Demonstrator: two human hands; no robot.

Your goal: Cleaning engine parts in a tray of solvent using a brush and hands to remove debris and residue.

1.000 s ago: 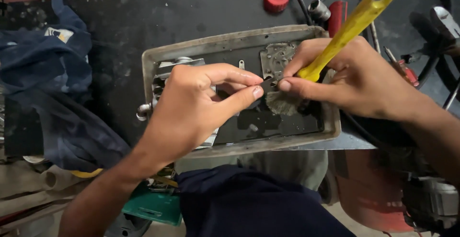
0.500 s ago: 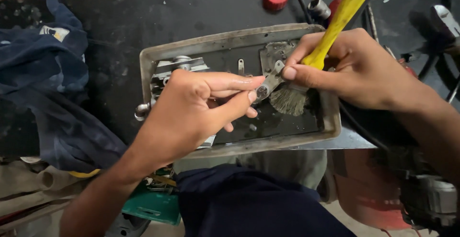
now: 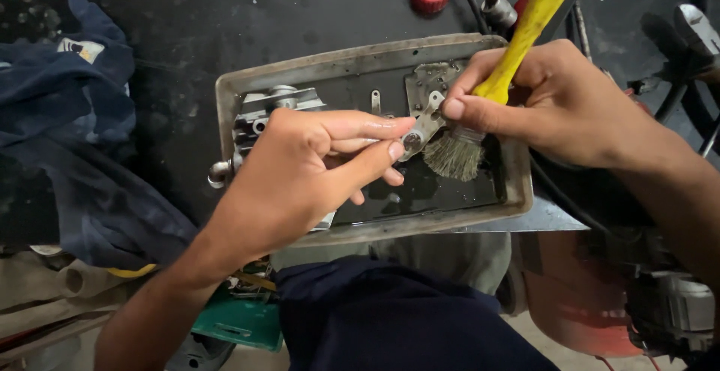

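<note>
Left hand point(image 3: 300, 168) pinching a small metal part point(image 3: 421, 127) over the tray point(image 3: 225, 93); right hand point(image 3: 555, 101) gripping a brush point(image 3: 480, 108) against it.

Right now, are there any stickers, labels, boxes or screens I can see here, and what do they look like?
Cloth tag: a small pale patch with a bit of yellow, sewn on the dark blue cloth at the far left.
No boxes, signs or screens show.
For placing: the left hand pinches a small metal part over the grimy tray, and the right hand holds a yellow-handled brush.
</note>
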